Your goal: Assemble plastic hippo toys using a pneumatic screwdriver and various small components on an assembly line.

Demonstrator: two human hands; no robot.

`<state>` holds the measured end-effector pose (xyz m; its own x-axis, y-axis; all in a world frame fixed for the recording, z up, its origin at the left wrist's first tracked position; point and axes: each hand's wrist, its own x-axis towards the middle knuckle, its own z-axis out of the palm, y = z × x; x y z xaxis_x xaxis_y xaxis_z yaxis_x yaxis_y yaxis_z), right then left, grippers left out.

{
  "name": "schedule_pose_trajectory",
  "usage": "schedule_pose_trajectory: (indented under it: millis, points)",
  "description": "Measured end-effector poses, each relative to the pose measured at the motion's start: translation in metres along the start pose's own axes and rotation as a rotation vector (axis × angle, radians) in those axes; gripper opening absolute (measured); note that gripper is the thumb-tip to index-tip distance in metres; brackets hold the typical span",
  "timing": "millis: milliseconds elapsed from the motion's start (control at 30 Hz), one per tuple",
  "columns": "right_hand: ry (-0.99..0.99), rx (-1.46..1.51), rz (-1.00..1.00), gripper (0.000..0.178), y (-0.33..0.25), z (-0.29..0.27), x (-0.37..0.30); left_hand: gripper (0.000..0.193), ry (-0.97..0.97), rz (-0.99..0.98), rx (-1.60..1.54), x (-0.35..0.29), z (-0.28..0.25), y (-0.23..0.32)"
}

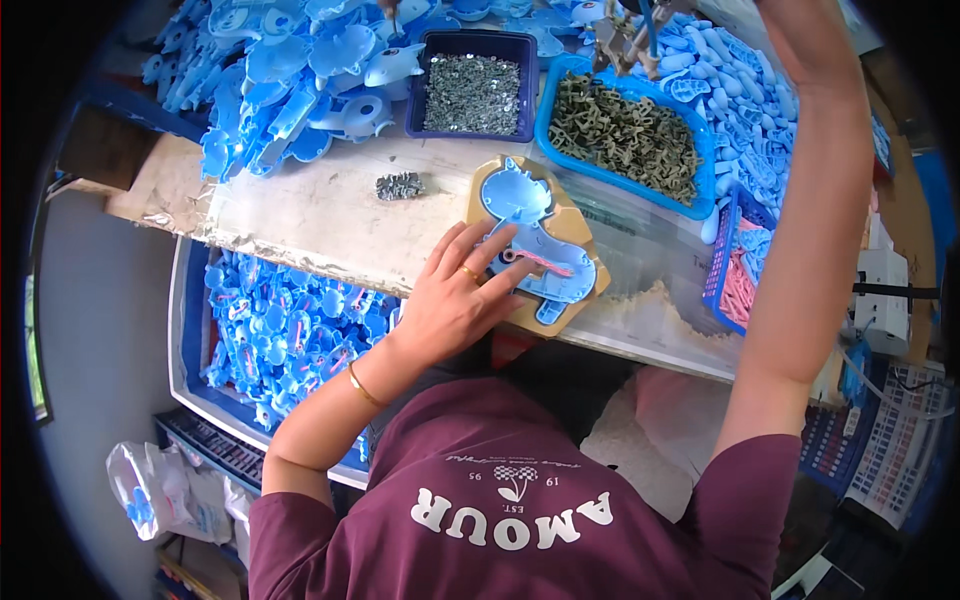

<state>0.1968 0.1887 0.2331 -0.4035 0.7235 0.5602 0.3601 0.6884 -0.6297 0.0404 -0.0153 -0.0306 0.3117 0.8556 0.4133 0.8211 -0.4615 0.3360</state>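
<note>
A blue plastic shell half (560,283), shaped like a small animal with a round head, lies in a tan fixture (590,235) on the table. A thin pink strip (545,263) lies inside the shell. My left hand (455,290) rests over the left side of the fixture. Its fingers are spread, and the fingertips touch the shell near one end of the strip. My right arm stretches far forward along the right side, and only the base of my right hand (800,45) shows at the top edge. Its fingers are out of view.
Beyond the fixture stand a dark tray of small screws (472,95) and a blue tray of brownish metal parts (625,140). Metal tooling (628,40) hangs above. Blue shells (300,80) are heaped far left; a bin of assembled pieces (270,330) sits left. A metal cluster (400,186) lies nearby.
</note>
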Motion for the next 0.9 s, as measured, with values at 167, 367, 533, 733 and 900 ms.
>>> schedule_pose_trajectory:
  millis: [167,367,533,733,900]
  points:
    - [-0.172,0.505,-0.015,0.057,-0.002,0.011,-0.028,0.05,-0.054,-0.017,0.008,0.001,0.003,0.003]
    - [0.055,0.802,0.04,0.063,-0.012,0.061,-0.078,0.05,-0.054,-0.032,0.063,0.0,0.01,0.002]
    - [0.065,0.798,0.249,0.062,-0.02,0.066,-0.096,0.047,-0.041,-0.037,0.128,0.0,0.013,0.003]
    - [0.12,0.83,0.295,0.057,-0.022,0.084,-0.12,0.045,-0.017,-0.047,0.118,0.0,0.009,0.005]
    - [0.137,1.119,-0.269,0.047,0.036,0.105,-0.094,0.045,-0.028,-0.028,0.103,0.001,0.017,0.006]
